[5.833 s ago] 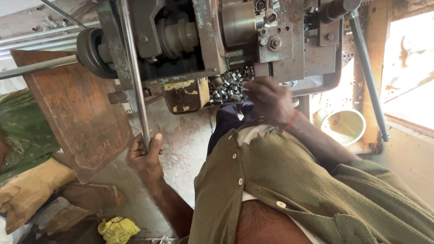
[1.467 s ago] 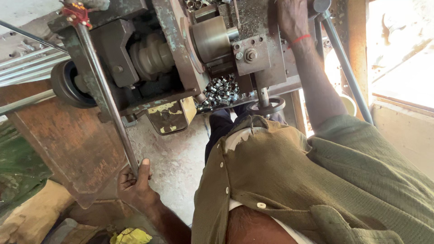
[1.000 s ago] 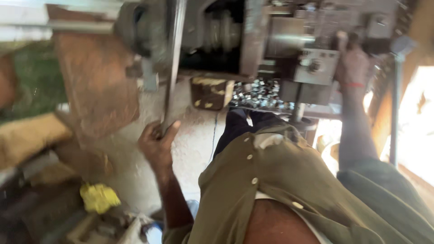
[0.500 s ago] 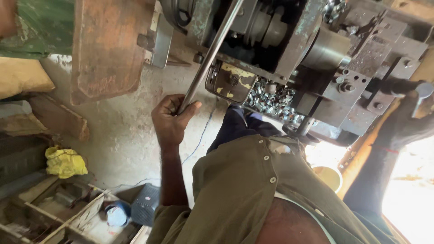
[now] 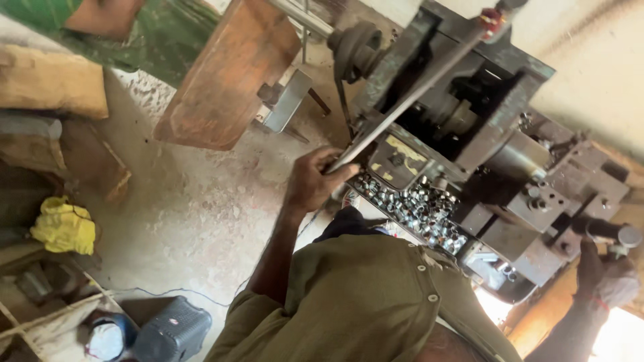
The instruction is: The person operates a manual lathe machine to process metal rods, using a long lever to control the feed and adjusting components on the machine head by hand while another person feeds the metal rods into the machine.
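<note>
- Gripping the long steel lever [image 5: 409,90] at its lower end, left hand [image 5: 312,182] closed around it, beside the machine [image 5: 483,134].
- Right hand [image 5: 594,258] wrapped on the black handle [image 5: 604,229] far right.
- Keep lever strokes smooth; fingers clear of the metal rings [image 5: 419,208].

Dusty concrete floor [image 5: 201,194], stained. Rusty plate [image 5: 221,74] leaning at top. Wooden planks [image 5: 47,87] at left edge. Yellow rag [image 5: 64,228] lower left. Harsh daylight bottom right corner.
</note>
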